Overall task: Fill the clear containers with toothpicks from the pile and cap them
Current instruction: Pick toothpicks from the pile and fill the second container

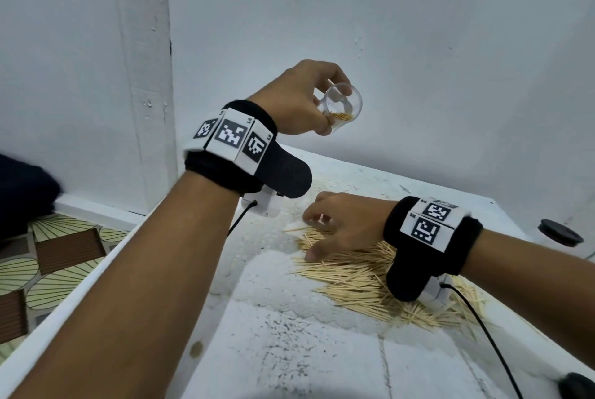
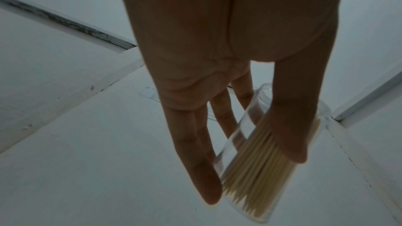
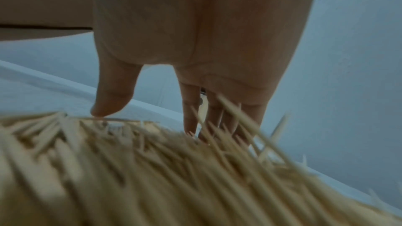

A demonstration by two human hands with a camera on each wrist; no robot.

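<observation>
Left hand [image 1: 297, 99] raised at 12 o'clock over surface [image 1: 315, 350], thumb and fingers wrapped round clear container [image 1: 343, 107], uncapped, tilted, mouth toward camera, partly filled with toothpicks [image 2: 259, 174] bunched along lower side. Right hand [image 1: 343, 224] low at 3 o'clock, fingers spread and loosely extended, tips pressed into far edge of toothpick pile [image 1: 370, 282]; thumb tip resting on sticks; nothing clearly pinched. Pile sprawled across white surface from centre toward 4 o'clock, stray sticks at fringe. Black cap [image 1: 560, 232] at far 3 o'clock edge, on a second container, well apart from pile.
</observation>
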